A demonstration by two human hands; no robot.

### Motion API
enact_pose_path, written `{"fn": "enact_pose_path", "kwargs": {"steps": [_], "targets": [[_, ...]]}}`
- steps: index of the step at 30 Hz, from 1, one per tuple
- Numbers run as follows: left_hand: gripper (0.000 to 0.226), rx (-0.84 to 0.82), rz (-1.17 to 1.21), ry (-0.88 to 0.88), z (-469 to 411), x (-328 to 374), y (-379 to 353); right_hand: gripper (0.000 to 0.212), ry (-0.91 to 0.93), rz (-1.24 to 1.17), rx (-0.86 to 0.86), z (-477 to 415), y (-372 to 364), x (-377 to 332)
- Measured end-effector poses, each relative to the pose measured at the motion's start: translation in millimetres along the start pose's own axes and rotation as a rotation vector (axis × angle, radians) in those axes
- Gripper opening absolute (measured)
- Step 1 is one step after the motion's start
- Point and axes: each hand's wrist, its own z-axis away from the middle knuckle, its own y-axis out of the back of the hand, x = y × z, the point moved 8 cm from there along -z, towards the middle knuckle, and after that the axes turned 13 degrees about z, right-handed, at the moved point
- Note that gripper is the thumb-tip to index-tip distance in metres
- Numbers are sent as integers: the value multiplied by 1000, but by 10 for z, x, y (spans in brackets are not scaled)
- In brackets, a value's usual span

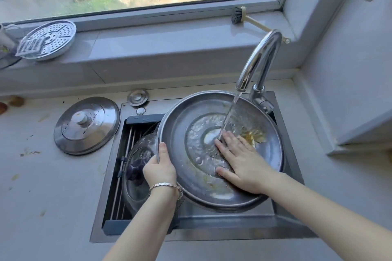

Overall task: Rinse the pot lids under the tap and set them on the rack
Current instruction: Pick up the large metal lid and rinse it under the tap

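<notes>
You're mid-rinse: your left hand [160,167] grips the rim of the big lid [182,133], tilted over the sink [212,221] under the running tap [261,57], and your right hand [239,161] lies flat, fingers spread, on its wet inside. Yellowish residue [254,135] sits near the stream, so wipe there next, then set the lid on the rack [127,140] by the glass lid [140,150].
</notes>
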Motion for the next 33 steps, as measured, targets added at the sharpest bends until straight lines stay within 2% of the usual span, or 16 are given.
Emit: {"fn": "enact_pose_path", "kwargs": {"steps": [2,5,9,12,14,18,23,25,27,29,30,31,33], "targets": [[41,10,6,6,17,-1,-24,85,1,-30,-34,47,-2,-95],[43,16,28,-24,83,35,-83,92,209,-79,-22,77,43,-626],[42,-13,38,-80,163,135,-131,76,326,-80,83,-18,216,-906],[43,47,67,-124,66,262,-4,71,438,-34,75,115,153,-877],[49,94,49,-158,-5,340,83,69,418,45,70,236,49,-714],[52,166,82,-121,-57,265,159,75,180,111,90,207,32,-301],[48,195,104,-103,-43,165,127,79,337,-93,8,162,74,-825],[48,213,115,-96,-22,172,159,73,365,-50,21,169,9,-772],[46,249,117,-85,-30,185,239,70,244,28,40,148,-31,-484],[45,264,103,-87,-41,220,275,83,64,35,21,151,-32,-187],[44,266,96,-85,-45,221,274,91,66,24,70,155,-26,-188],[46,264,97,-77,-42,206,262,96,107,-5,50,170,-68,-285],[50,250,102,-62,-37,162,217,94,203,-101,-7,206,-67,-559]]}}
